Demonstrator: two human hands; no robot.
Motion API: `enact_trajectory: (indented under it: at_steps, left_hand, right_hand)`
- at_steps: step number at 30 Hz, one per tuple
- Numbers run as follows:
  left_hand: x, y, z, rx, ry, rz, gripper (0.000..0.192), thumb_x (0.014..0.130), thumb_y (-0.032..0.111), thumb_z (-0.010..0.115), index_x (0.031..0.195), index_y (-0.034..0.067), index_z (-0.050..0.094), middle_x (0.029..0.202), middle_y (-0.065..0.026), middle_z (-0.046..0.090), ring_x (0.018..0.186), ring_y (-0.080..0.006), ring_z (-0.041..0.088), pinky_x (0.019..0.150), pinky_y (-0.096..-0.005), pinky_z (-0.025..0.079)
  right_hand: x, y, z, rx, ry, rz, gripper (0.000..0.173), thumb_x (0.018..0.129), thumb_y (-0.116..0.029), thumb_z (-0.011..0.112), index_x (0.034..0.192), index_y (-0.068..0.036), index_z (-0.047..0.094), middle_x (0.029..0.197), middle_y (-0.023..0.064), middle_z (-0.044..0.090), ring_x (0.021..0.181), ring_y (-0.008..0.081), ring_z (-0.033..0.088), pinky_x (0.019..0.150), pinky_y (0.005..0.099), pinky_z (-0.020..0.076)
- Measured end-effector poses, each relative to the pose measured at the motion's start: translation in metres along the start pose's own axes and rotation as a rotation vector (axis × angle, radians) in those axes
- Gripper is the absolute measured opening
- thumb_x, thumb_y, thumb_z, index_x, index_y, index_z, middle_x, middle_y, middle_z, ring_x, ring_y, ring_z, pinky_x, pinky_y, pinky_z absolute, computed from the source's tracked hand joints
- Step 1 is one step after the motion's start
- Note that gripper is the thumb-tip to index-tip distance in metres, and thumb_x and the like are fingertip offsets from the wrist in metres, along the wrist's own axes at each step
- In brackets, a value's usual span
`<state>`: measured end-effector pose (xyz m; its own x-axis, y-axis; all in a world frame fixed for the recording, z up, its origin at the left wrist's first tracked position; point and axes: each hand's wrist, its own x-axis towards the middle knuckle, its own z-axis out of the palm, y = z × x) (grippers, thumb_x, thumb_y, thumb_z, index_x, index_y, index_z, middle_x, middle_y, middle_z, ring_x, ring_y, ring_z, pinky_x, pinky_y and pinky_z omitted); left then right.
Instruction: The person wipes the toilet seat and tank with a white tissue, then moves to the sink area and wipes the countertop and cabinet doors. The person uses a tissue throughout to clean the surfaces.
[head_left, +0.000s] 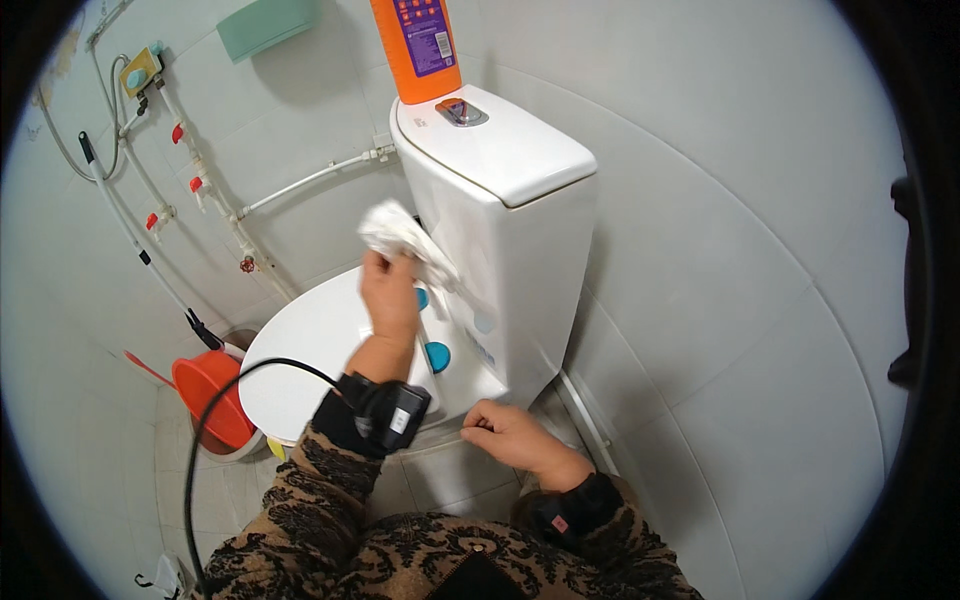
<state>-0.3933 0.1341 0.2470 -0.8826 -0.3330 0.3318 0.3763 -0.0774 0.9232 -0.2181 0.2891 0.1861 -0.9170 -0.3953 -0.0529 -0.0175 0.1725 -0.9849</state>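
My left hand (390, 289) pinches a crumpled white cloth or tissue (391, 229), slightly blurred, beside the front face of the toilet tank (540, 285). Below it, the white toilet lid (300, 360) is down. Two teal round parts, one of them this hinge cap (437, 357), show between lid and tank; the cloth partly covers the other. My right hand (514, 439) hangs near the toilet's lower near side, fingers curled, with nothing visible in them. The white tank lid (502, 142) bears a chrome flush button (462, 112) and an orange bottle (424, 52) with a purple label.
Water pipes (206, 176) with red-handled valves run along the tiled wall. A long white handle (139, 240) leans near a red basin (214, 397) in a bucket. A green box (266, 26) is mounted above. A black cable (196, 465) loops from my left wrist.
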Motion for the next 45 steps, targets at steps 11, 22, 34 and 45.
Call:
enact_trajectory:
  at_steps: [11,22,34,45]
  left_hand:
    - [0.024,0.067,0.039,0.069,-0.133,0.519,0.017,0.08,0.0,0.053,0.097,0.003,0.053,0.087,-0.0061,0.059,0.079,-0.0128,0.053,0.074,-0.0257,0.046]
    - [-0.026,0.051,0.025,0.253,-0.288,1.07,0.032,0.068,-0.007,0.06,0.096,0.007,0.057,0.092,-0.0074,0.051,0.085,-0.0245,0.049,0.074,-0.032,0.042]
    - [-0.049,-0.05,-0.029,0.601,-0.626,0.773,0.028,0.065,-0.008,0.06,0.089,0.004,0.053,0.093,-0.0128,0.052,0.088,-0.0339,0.05,0.074,-0.0403,0.044]
    - [-0.079,-0.104,-0.033,0.487,-0.561,-0.181,0.026,0.075,0.007,0.066,0.099,0.001,0.059,0.096,-0.0186,0.064,0.09,-0.0375,0.06,0.078,-0.039,0.048]
  right_hand:
    - [-0.008,0.027,0.014,-0.068,0.007,-0.041,0.022,0.088,-0.021,0.061,0.094,-0.001,0.057,0.085,0.012,0.064,0.077,0.0217,0.061,0.069,0.0327,0.048]
    - [-0.009,0.018,0.017,-0.045,0.03,-0.074,0.021,0.087,-0.019,0.062,0.093,0.0,0.057,0.084,0.0135,0.064,0.077,0.0234,0.062,0.069,0.0323,0.0479]
    - [-0.006,0.009,0.015,-0.076,-0.031,0.043,0.019,0.089,-0.018,0.063,0.094,-0.001,0.056,0.083,0.0065,0.063,0.076,0.0124,0.058,0.068,0.0266,0.0469]
    - [0.009,0.0,0.023,-0.074,-0.032,0.041,0.02,0.087,-0.019,0.062,0.093,-0.001,0.055,0.082,0.0126,0.064,0.074,0.0237,0.062,0.067,0.0335,0.0478]
